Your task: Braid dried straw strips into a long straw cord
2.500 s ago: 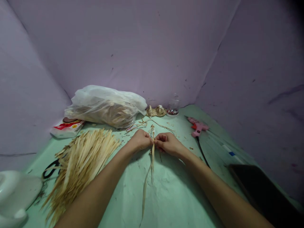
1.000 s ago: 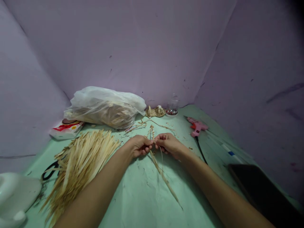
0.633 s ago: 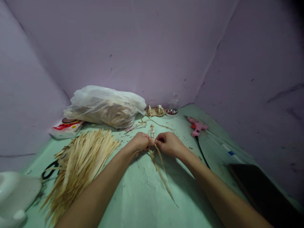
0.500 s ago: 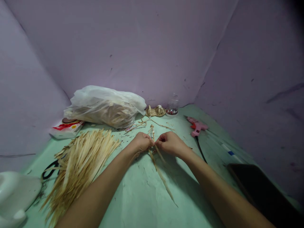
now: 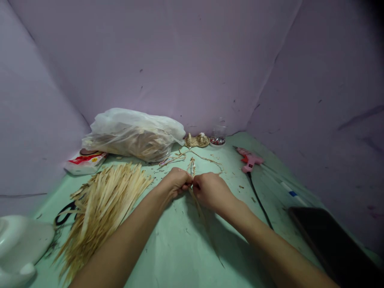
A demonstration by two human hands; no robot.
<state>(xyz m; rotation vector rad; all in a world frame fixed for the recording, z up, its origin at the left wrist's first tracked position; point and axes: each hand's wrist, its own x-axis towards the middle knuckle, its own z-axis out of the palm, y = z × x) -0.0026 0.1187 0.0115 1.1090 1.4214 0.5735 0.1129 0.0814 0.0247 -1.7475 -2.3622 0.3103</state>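
Note:
My left hand [image 5: 179,182] and my right hand [image 5: 210,190] meet at the middle of the green table, both closed. Between their fingertips they pinch thin tan fibre strands [image 5: 196,202], whose loose ends trail toward me over the tabletop. Just beyond my fingers a small braided cord [image 5: 192,162] with a whitish bit on it runs away from me. How the strands cross is hidden by my fingers. To the left of my left forearm lies a thick bundle of dried, straw-coloured strips [image 5: 111,204].
A plastic bag [image 5: 135,134] of fibre, a woven piece [image 5: 197,140] and a jar of beads [image 5: 218,138] stand along the back wall. At right are a pink glue gun [image 5: 249,158], clear sticks [image 5: 285,184] and a dark phone [image 5: 327,240]. Scissors handles [image 5: 64,214] show at left.
My right hand has turned and come down slightly, its fingers curling closer against my left hand. The trailing strands have drawn together. My left hand has barely moved.

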